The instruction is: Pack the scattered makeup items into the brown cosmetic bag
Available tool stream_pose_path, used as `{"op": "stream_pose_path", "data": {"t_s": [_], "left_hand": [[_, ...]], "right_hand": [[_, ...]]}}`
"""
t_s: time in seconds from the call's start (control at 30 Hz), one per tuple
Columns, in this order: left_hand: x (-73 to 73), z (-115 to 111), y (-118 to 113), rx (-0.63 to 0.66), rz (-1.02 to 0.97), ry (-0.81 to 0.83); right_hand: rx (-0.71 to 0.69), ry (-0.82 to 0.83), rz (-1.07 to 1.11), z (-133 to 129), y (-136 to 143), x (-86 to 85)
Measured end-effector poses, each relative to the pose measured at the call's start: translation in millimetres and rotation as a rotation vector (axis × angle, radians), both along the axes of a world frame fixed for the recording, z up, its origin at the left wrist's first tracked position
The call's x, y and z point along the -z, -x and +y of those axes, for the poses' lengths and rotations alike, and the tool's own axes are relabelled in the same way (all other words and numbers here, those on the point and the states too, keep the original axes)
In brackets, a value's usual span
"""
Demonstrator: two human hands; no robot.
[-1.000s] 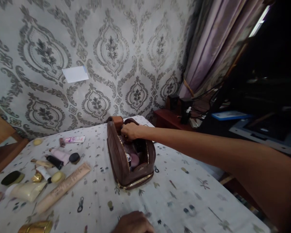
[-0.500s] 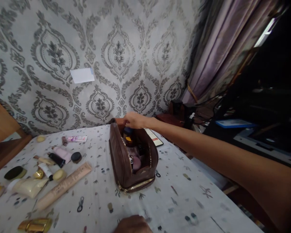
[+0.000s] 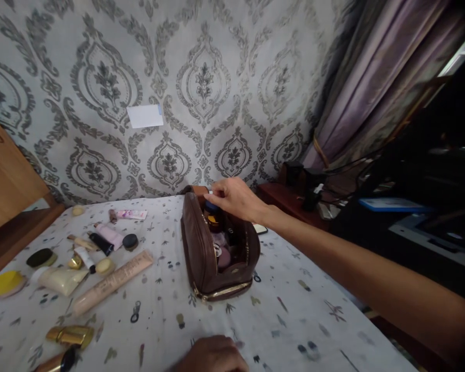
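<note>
A brown leather cosmetic bag (image 3: pixel 203 263) stands unzipped on the patterned white cloth, with a dark blue-capped amber bottle (image 3: pixel 214 219) and a pinkish round item (image 3: pixel 223 257) inside. My right hand (image 3: pixel 238 199) is over the bag's far end, thumb and fingers pinched together by a small pale thing beside the bottle; what they hold is too small to make out. My left hand (image 3: pixel 215 355) rests low at the front edge of the view, fingers curled, and whether it holds anything is hidden.
Several tubes and cosmetics lie at the left, among them a long beige tube (image 3: pixel 114 281), a black round jar (image 3: pixel 130 242) and a gold tube (image 3: pixel 70 336). A phone (image 3: pixel 260 228) lies behind the bag. Wooden furniture (image 3: pixel 15 181) borders the far left.
The view has shifted, so the bag and the items appear further right. My right hand has lifted slightly from the bag's far rim, and a small pale thing now shows at its fingertips.
</note>
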State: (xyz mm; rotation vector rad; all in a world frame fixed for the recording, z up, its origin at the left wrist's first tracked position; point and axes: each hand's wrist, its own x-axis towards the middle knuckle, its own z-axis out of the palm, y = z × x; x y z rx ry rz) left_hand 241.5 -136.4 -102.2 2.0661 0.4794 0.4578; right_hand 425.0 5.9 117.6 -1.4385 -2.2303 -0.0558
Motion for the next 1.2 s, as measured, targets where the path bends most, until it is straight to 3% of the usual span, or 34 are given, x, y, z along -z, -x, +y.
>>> {"op": "stream_pose_path", "data": {"t_s": [0.17, 0.3, 0.43, 0.63, 0.8, 0.93, 1.2], "left_hand": [[2.3, 3, -1, 0.065, 0.07, -0.089], [-7.0, 2, 3, 0.058, 0.105, -0.088], [-24.8, -5, 9, 0.022, 0.156, 0.0], [-44.4, -9, 12, -0.006, 0.164, 0.012], [-55.9, 5, 21, 0.173, 0.179, -0.026], [-66.6, 17, 36, 0.23, 0.199, -0.072], [-86.5, 34, 79, 0.059, 0.132, 0.099]], "right_hand": [[-0.249, -0.107, 0.241, -52, 28, 16.5], [-0.522, -0.093, 0.243, -88, 64, 57.2], [-0.612, 0.085, 0.302, -101, 98, 103.7], [-0.541, 0.49, 0.67, -82, 128, 156.2], [-0.391, 0.868, 0.955, -61, 144, 185.5], [-0.337, 0.911, 1.081, -54, 152, 193.1], [-0.242, 0.815, 1.118, -40, 173, 194.2]]}}
